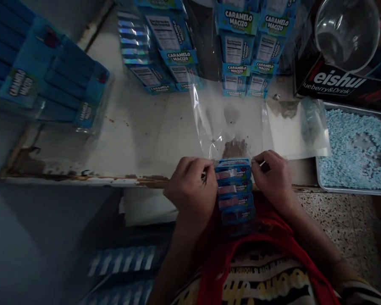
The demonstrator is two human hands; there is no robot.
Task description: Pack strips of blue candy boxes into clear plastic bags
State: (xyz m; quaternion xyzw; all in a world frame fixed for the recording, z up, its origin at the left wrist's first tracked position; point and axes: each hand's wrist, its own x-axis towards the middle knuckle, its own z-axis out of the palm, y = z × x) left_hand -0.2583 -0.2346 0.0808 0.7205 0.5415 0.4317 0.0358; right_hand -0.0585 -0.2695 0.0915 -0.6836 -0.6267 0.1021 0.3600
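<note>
Caramelo Macizo stack: a column of blue boxes [235, 190] between the two hands, at the table's near edge, its near end over the red apron [216, 267].
Stack lettering: white "CARAMELO MACIZO", partly lost to glare, on the right side of each box; it reads upright from the wearer's side.
Stack's long axis: from the table edge toward the wearer's body, nearly straight up and down in view; the far end points toward the tabletop.
Left hand: the left hand [193, 184] is curled, thumb and forefinger pinching clear plastic film [206, 135] at the stack's far left corner.
Right hand: the right hand [273, 176] pinches the film at the far right corner, its other fingers folded.
Upright packs: blue boxes [178, 57] and more blue boxes [236, 46] on the white table [139, 140], labelled "CARAMELO MACIZO", with white text panels too blurred to read.
Left pack: wrapped boxes [70, 70], same name, lettering tilted.
Black carton: carton [333, 87] reading "eishui" and "lueberry&Drink"; a clear tub [346, 34] stands over it.
Metal tray: tray [320, 171] of pale blue pellets [343, 148], right of a flat clear bag [292, 131].
Shirt: printed lettering [266, 288], upside down, partly "is rooted in".
</note>
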